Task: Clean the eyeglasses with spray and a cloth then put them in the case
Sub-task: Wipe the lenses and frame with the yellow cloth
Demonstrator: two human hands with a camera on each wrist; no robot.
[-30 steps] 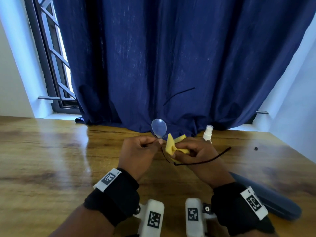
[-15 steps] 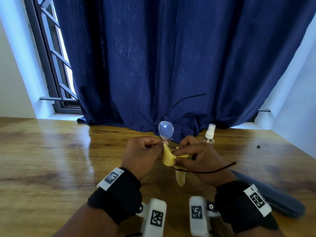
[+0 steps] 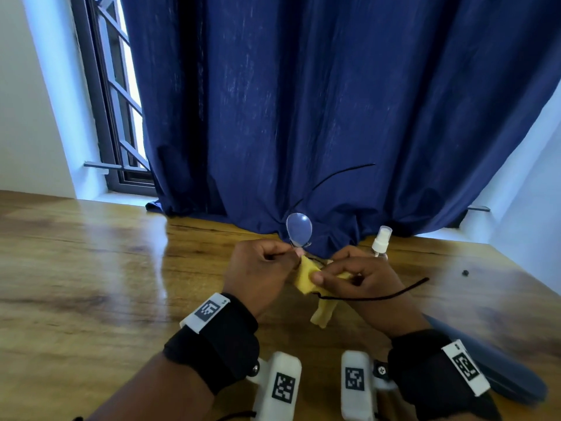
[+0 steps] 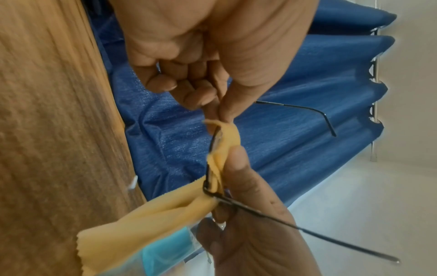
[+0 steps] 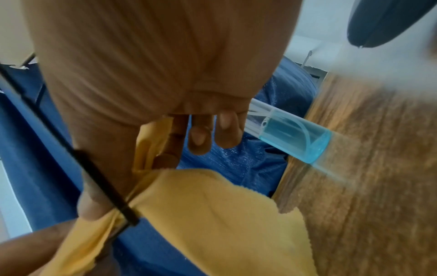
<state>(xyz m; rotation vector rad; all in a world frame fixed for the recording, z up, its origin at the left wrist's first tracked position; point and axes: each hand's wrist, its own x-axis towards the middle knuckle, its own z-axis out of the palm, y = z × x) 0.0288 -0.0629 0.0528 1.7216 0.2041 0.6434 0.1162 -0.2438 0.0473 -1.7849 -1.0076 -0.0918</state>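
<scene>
While your two hands meet above the wooden table (image 3: 91, 284), the nearest thing to you is the dark blue case (image 3: 498, 369), lying closed on the table by your right wrist and not yet needed. Your right hand (image 3: 358, 278) pinches the yellow cloth (image 3: 306, 276) round one lens, thumb on one face and fingers behind, so that lens is hidden inside the fold; a loose tail of cloth hangs below. Your left hand (image 3: 261, 268) pinches the eyeglasses (image 3: 299, 229) at the bridge between thumb and forefinger, its other fingers curled in. The free lens stands up just past your knuckles, and both thin black temples splay out unfolded, one over your right wrist, one up against the curtain (image 3: 334, 101).

Judge these as very light and easily bent: the frame looks like thin wire, and the lenses will smear at a bare touch. Keep your hold at the bridge or rim, and let only cloth meet the glass. The cloth is soft and limp, so bunch it to stop it slipping. Beyond your right hand, the spray bottle (image 3: 381, 241) stands upright on the table, part full of blue liquid; it is small and probably tips easily.
</scene>
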